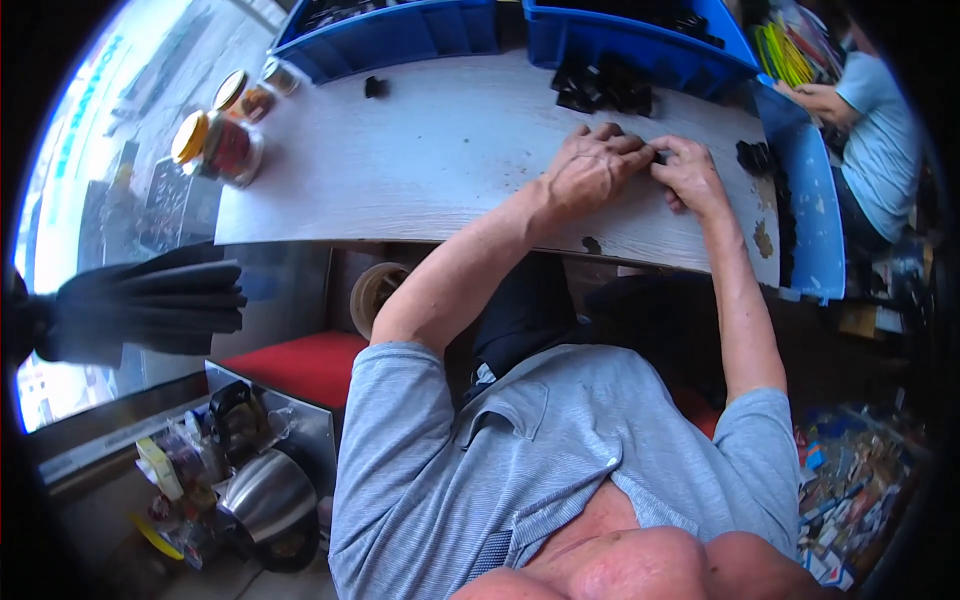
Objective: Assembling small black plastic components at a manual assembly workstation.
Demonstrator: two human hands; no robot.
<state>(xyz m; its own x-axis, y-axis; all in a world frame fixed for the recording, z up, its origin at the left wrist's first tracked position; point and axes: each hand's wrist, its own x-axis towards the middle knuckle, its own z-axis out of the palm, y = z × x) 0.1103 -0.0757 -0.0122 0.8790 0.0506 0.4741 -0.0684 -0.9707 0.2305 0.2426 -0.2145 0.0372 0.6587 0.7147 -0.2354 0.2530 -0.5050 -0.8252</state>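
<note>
Small black part [661, 157], mostly hidden by fingers, sits between a worker's two hands at the upper centre-right of the frame, above a worn, whitish tabletop [400, 185]. The right hand [692, 178] appears to pinch it, thumb and forefinger drawn together; the left hand [592, 168] reaches in from the other side, fingers close together and bent downward, though whether they grip anything cannot be told. Just beyond the hands lies a pile of black plastic pieces [600, 88], in front of a blue bin [640, 58] at the top of the frame. A black cluster [755, 157] rests near the table's right edge, and a lone black piece [376, 87] lies at upper left, near a yellow-lidded jar [217, 150]. At upper right, a co-worker [880, 140] in light blue sits beside yellow-green strips [783, 52].
</note>
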